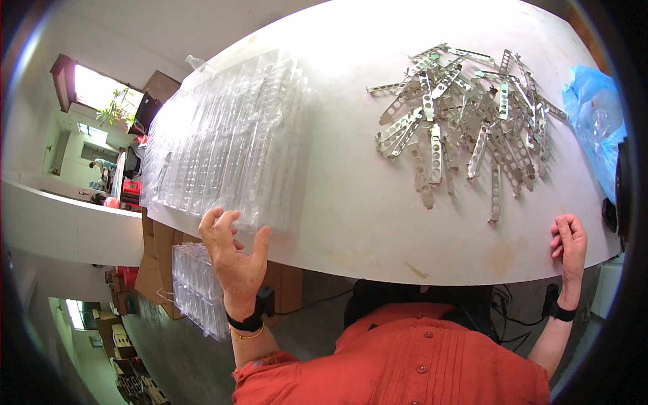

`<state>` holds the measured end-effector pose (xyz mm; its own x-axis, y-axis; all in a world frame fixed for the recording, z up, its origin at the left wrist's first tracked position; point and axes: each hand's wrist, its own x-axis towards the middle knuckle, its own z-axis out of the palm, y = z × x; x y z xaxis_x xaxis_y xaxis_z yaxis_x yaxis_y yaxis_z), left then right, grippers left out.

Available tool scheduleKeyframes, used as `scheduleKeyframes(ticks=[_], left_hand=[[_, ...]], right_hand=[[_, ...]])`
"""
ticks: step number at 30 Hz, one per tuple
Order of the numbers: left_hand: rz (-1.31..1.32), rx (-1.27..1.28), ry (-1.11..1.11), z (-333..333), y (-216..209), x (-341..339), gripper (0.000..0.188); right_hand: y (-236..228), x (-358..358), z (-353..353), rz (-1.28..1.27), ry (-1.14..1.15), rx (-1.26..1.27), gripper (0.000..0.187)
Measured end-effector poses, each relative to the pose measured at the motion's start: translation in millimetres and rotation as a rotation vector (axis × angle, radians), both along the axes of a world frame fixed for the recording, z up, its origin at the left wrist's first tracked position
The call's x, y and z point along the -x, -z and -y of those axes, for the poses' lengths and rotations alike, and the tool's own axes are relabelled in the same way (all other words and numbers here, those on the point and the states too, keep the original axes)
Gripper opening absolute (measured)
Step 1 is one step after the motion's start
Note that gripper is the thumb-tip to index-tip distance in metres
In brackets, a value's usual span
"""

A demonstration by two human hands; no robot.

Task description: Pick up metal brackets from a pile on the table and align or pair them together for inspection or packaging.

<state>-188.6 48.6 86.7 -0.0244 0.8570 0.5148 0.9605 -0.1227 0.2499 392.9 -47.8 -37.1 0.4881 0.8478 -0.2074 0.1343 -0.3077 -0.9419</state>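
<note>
My left hand [236, 260] is at the near edge of a stack of clear plastic blister trays [223, 135] on the table's left side. Its fingers are apart and slightly bent, with nothing held; whether the fingertips touch the trays I cannot tell. Over the table's right front edge, my right hand [570, 246] has its fingers curled together, and no object shows in them. Beyond it lies a loose heap of flat silver metal brackets [472, 121] with round holes, pointing in all directions and overlapping.
A crumpled blue plastic bag [594, 108] sits at the white table's [351, 202] right edge. Below the left edge are more clear trays [196, 287] beside a cardboard box [156, 256]. Cables [509, 317] hang under the table. Another person [102, 164] is far back at left.
</note>
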Motion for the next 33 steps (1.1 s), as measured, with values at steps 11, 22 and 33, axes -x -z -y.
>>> scheduleKeyframes(ticks=[11, 22, 33], left_hand=[[-0.023, -0.034, 0.004, 2.5, 7.6, 7.0, 0.061], [0.151, -0.234, 0.026, 20.4, 10.5, 10.7, 0.061], [0.261, -0.171, 0.297, 47.8, 58.8, -35.7, 0.017]], right_hand=[[8.2, -11.9, 4.8, 0.028, -0.036, -0.014, 0.02], [10.5, -12.4, -2.4, -0.022, 0.012, -0.022, 0.02], [12.0, -14.3, -4.5, -0.042, 0.006, -0.045, 0.015]])
